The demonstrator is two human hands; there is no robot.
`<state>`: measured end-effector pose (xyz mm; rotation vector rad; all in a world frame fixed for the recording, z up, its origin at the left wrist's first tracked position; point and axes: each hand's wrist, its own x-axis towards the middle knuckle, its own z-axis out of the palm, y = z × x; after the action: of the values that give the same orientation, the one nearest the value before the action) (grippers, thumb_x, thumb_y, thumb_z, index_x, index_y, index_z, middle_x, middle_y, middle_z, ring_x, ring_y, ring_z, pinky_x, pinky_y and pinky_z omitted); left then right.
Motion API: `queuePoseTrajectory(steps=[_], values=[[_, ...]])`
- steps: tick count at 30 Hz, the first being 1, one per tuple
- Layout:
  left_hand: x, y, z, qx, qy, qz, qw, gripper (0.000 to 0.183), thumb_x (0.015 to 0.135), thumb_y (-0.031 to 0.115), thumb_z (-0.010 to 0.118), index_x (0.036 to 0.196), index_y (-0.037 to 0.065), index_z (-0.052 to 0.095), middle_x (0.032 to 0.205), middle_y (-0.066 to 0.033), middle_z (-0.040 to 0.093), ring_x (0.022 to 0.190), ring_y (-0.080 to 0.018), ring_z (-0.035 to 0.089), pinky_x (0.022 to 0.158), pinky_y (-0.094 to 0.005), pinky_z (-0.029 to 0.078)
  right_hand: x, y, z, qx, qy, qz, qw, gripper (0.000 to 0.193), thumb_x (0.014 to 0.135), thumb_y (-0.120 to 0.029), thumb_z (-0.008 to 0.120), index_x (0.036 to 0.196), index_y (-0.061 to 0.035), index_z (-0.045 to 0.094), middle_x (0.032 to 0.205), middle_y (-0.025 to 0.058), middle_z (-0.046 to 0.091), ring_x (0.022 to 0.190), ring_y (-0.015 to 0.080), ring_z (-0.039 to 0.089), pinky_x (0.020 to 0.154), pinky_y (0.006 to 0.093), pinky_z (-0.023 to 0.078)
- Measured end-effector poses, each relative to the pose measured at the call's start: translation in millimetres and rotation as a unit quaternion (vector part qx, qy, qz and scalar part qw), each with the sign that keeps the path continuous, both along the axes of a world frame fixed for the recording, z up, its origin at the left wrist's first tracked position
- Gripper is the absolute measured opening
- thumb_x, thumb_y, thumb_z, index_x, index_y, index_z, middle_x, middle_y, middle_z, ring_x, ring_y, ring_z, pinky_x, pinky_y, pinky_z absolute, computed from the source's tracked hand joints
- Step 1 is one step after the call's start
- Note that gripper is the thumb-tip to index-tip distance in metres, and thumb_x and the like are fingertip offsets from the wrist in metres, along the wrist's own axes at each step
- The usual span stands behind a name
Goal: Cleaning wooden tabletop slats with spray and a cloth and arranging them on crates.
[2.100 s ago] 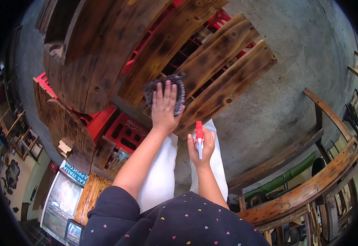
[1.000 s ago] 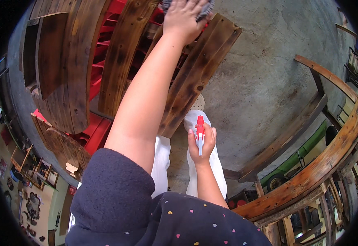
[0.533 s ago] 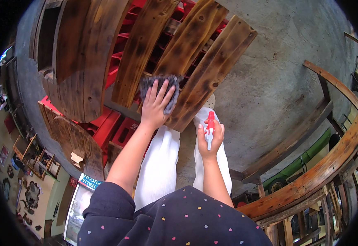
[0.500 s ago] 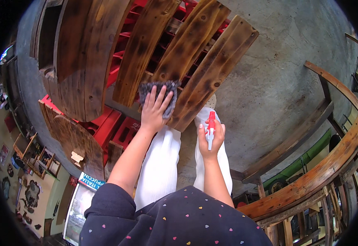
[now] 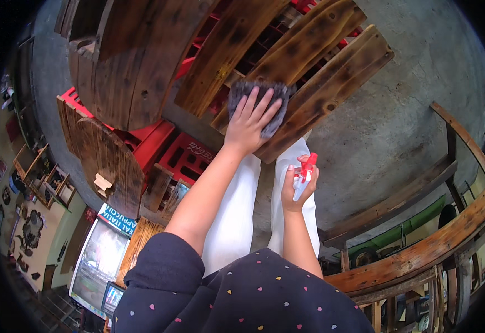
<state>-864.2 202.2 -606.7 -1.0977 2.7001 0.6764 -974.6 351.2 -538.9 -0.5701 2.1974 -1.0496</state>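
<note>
My left hand (image 5: 251, 119) lies flat, fingers spread, on a dark grey fuzzy cloth (image 5: 276, 119). Under the cloth is the near part of a brown wooden plank (image 5: 303, 41), the middle one of several dark-stained planks laid side by side. A further plank (image 5: 331, 94) runs along its right side. Lower and to the right, my right hand (image 5: 292, 191) is closed around a spray bottle with a red and white trigger head (image 5: 309, 166), held above my leg, apart from the planks. The bottle's body is mostly hidden.
Red plastic crates (image 5: 184, 158) stand under and beside the planks. A curved wooden panel (image 5: 101, 155) leans at the left, below a larger dark wooden piece (image 5: 137, 66). Grey concrete floor (image 5: 387, 133) lies to the right, bordered by a curved wooden bench (image 5: 420, 261). A glass-fronted cabinet (image 5: 101, 261) stands lower left.
The view has shifted, so the planks appear farther right. My left hand has slid the cloth a little farther up the middle plank. My right hand still holds the spray bottle, now tilted more.
</note>
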Motion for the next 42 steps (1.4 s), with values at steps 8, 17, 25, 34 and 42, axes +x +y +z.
queuePoseTrajectory(steps=[8, 17, 25, 34, 42], values=[[58, 71, 8, 0.033, -0.038, 0.191, 0.98, 0.067, 0.092, 0.042, 0.054, 0.153, 0.021, 0.037, 0.162, -0.0095, 0.024, 0.151, -0.0343, 0.013, 0.122, -0.0478, 0.006, -10, 0, -3, 0.007, 0.032, 0.031, 0.999, 0.037, 0.081, -0.007, 0.069, 0.115, 0.001, 0.057, 0.104, 0.0116, 0.064, 0.085, 0.0262, 0.052, 0.08, 0.0368, 0.044], [-40, 25, 3, -0.017, -0.011, -0.228, 0.974, 0.07, 0.09, 0.045, 0.045, 0.155, 0.023, 0.031, 0.163, -0.0027, 0.023, 0.151, -0.0276, 0.018, 0.123, -0.0424, 0.007, -24, 1, -2, 0.016, 0.017, -0.049, 0.999, 0.028, 0.088, -0.005, 0.064, 0.115, 0.0008, 0.056, 0.114, 0.0121, 0.057, 0.088, 0.0172, 0.058, 0.073, 0.0278, 0.049], [-186, -50, -22, -0.052, 0.056, -0.18, 0.981, 0.076, 0.088, 0.046, 0.056, 0.155, 0.025, 0.029, 0.163, -0.0034, 0.023, 0.151, -0.0287, 0.016, 0.122, -0.0431, 0.012, -35, -4, -1, 0.023, 0.039, -0.073, 0.996, 0.027, 0.086, -0.004, 0.063, 0.112, 0.0001, 0.056, 0.112, 0.0125, 0.058, 0.088, 0.0189, 0.058, 0.071, 0.0291, 0.05], [-292, -107, -51, -0.111, 0.057, -0.143, 0.982, 0.071, 0.098, 0.048, 0.038, 0.158, 0.014, 0.018, 0.164, -0.0109, 0.016, 0.152, -0.0327, 0.009, 0.123, -0.0444, 0.006, -43, -2, -1, 0.014, 0.0, -0.093, 0.996, 0.028, 0.086, -0.003, 0.063, 0.113, 0.0007, 0.056, 0.113, 0.0121, 0.058, 0.081, 0.0157, 0.057, 0.07, 0.0275, 0.049], [-80, 14, 9, 0.074, -0.002, -0.268, 0.961, 0.074, 0.085, 0.043, 0.056, 0.154, 0.025, 0.033, 0.162, -0.0029, 0.027, 0.15, -0.0281, 0.021, 0.122, -0.0441, 0.015, -51, -3, -1, 0.037, 0.02, -0.155, 0.987, 0.032, 0.084, -0.006, 0.066, 0.114, 0.0005, 0.056, 0.109, 0.0122, 0.061, 0.091, 0.0246, 0.055, 0.083, 0.0355, 0.045]])
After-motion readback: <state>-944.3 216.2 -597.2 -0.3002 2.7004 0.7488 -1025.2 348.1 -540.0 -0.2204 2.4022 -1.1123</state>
